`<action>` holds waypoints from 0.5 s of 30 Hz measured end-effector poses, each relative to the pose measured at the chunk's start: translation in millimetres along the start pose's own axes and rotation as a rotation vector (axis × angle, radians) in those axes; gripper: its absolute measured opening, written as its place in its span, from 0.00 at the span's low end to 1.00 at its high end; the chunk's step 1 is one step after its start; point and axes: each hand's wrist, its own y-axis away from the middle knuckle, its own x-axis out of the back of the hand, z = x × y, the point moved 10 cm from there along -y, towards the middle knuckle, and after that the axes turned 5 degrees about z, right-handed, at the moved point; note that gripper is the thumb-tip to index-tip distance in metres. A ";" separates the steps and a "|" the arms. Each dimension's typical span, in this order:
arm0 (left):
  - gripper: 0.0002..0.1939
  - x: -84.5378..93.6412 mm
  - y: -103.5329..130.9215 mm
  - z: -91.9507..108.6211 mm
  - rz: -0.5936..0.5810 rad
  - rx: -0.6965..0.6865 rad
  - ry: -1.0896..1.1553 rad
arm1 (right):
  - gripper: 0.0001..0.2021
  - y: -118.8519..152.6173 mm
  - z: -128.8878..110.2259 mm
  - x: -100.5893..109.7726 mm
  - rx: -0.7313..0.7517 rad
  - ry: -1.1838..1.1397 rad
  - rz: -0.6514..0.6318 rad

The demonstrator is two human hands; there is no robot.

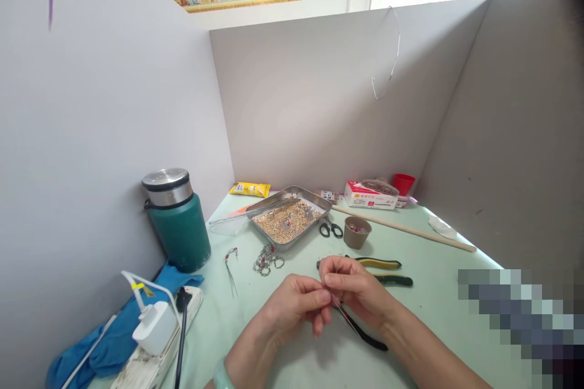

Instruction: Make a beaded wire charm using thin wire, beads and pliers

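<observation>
In front of me my left hand (306, 302) and my right hand (350, 285) meet, each closed in a pinch. Between their fingertips is a thin wire (335, 300); fingers cover most of it. Under my right hand lies a tool with a black handle (371, 340), its front end partly hidden. Pliers with yellow-and-black (378, 263) and dark green (396, 280) handles lie just behind that hand. Left of my hands are a linked chain with rings (267, 260) and a short wire piece with red beads (230, 261).
A metal tray (286, 247) holds small gold beads, with long thin wires across it. Near it are black-handled scissors (331, 230) and a brown cup (357, 234) of beads. A wooden stick (410, 231) lies behind. A green flask (180, 234) and power strip (150, 355) stand left. Grey partitions (319, 103) enclose the table.
</observation>
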 end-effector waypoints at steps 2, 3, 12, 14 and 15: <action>0.14 2.0 0.4 4.5 0.009 -0.026 0.020 | 0.09 -0.2 -3.5 0.6 0.020 0.053 0.011; 0.14 7.3 -0.4 8.5 0.053 -0.060 0.027 | 0.09 -1.1 -6.1 4.5 0.042 0.115 0.048; 0.19 52.4 -3.3 15.2 0.407 -0.159 0.110 | 0.13 -4.0 -10.5 13.2 0.133 0.642 0.151; 0.18 51.9 -3.0 12.0 0.405 -0.134 0.110 | 0.10 -1.0 -18.8 9.3 0.211 0.752 0.159; 0.17 50.9 -2.9 10.1 0.398 -0.116 0.106 | 0.10 0.8 -23.9 7.9 0.254 0.813 0.168</action>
